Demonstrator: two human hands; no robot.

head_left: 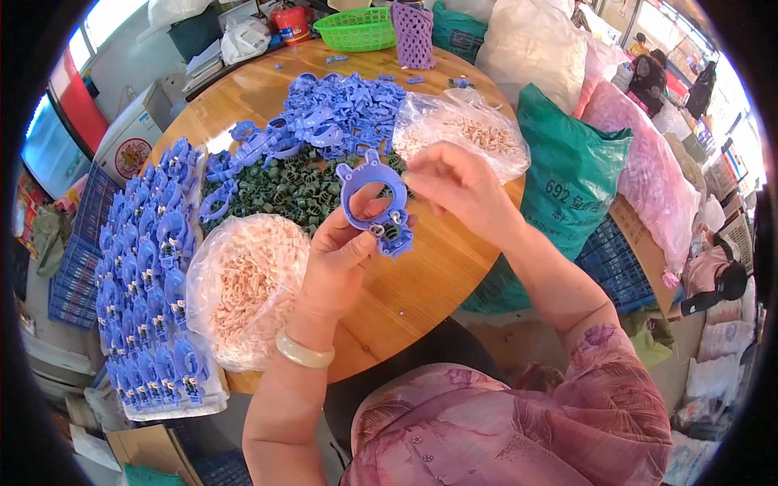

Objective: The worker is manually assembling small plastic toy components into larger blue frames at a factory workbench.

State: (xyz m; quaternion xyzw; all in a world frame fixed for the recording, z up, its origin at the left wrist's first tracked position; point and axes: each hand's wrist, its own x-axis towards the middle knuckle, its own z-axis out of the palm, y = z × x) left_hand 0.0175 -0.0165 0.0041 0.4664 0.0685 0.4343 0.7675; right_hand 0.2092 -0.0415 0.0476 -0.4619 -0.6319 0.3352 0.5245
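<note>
My left hand (336, 263) is closed on a blue plastic ring-shaped toy part (369, 172) with two small ears, held up over the table. At the ring's lower end are small shiny metal pieces and a dark green piece. Beside the ring's right edge is my right hand (462, 190), thumb and fingers pinched together; what they hold, if anything, is too small to make out. Behind the hands lie a heap of dark green plastic pieces (271, 182) and a pile of small blue parts (340, 101). A clear bag of small cream-coloured pieces (247, 279) lies near my left forearm.
Rows of blue ring parts stand on a white-edged board (174, 405) at the left of the round wooden table (429, 271). Another bag of cream pieces (478, 134) lies at the right. Farther back are a green basket (352, 31) and purple mesh holder (413, 36); green sacks (567, 154) crowd the right.
</note>
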